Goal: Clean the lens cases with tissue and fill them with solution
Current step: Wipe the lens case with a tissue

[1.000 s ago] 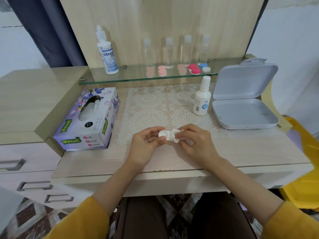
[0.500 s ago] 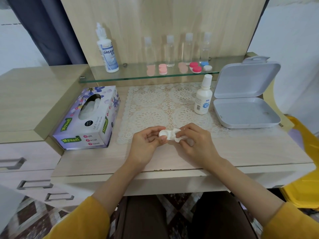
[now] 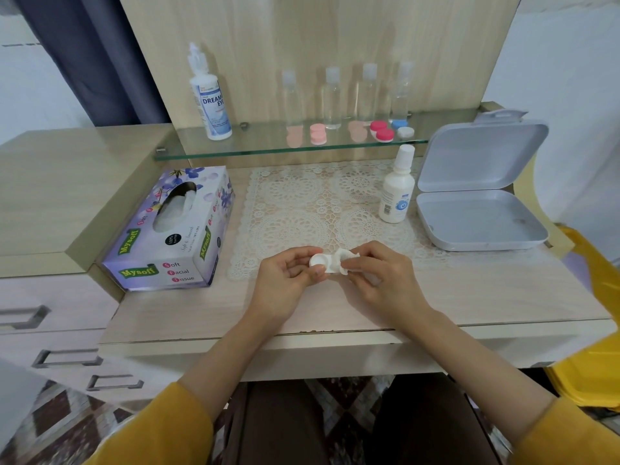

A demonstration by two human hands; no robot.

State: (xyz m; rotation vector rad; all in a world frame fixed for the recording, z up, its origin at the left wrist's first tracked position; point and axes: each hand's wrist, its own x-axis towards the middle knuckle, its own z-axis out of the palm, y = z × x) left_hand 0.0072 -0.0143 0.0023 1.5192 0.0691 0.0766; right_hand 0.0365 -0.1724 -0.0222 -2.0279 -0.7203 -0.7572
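Note:
My left hand [image 3: 285,280] pinches a white lens case [image 3: 320,261] by its left cup, just above the desk's front. My right hand [image 3: 382,276] pinches a small wad of white tissue [image 3: 347,260] and presses it into the case's right cup, which is hidden under it. A small white solution bottle [image 3: 396,193] stands upright on the lace mat [image 3: 302,203], behind and to the right of my hands. Pink, red and blue-white lens cases [image 3: 382,130] lie on the glass shelf [image 3: 268,149].
A purple tissue box [image 3: 174,233] lies at the left of the desk. An open grey plastic box [image 3: 479,203] sits at the right. On the shelf stand a tall Dream Eye bottle [image 3: 209,99] and several clear bottles [image 3: 332,95]. Something yellow [image 3: 597,347] lies beyond the desk's right edge.
Both hands keep their hold on the case and tissue; the tissue has shifted slightly in the right cup. The view has tilted a little.

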